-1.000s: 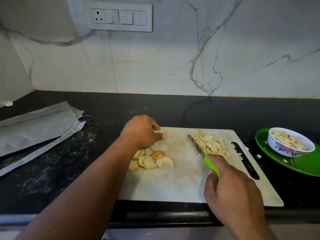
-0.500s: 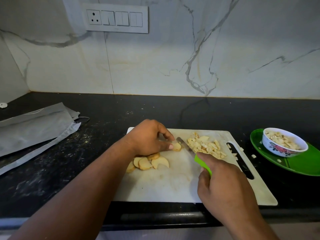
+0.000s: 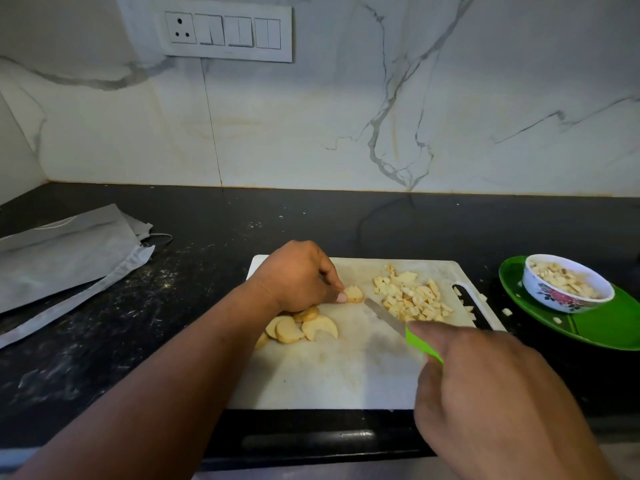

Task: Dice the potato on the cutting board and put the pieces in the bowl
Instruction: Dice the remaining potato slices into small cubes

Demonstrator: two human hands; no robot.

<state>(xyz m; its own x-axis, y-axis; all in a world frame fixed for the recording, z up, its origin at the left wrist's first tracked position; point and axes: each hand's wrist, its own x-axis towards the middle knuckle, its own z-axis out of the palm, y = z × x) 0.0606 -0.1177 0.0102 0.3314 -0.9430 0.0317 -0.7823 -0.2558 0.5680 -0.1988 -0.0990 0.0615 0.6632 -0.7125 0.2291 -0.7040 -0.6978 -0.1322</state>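
There were two hands (image 3: 298, 275), one knife (image 3: 384, 315), one cutting board (image 3: 332, 372), one bowl (image 3: 568, 284) and one green plate (image 3: 609, 327). Roughly six potato slices (image 3: 301, 329) remained uncut; the diced pieces (image 3: 412, 296) were too many to count.

knife handle (image 3: 423, 346): mostly hidden inside the right hand (image 3: 485, 393)
potato slices (image 3: 299, 326): partly covered by the left hand (image 3: 294, 278)
green plate (image 3: 606, 323): cut off at the right edge
grey cloth (image 3: 62, 258): runs off the left edge
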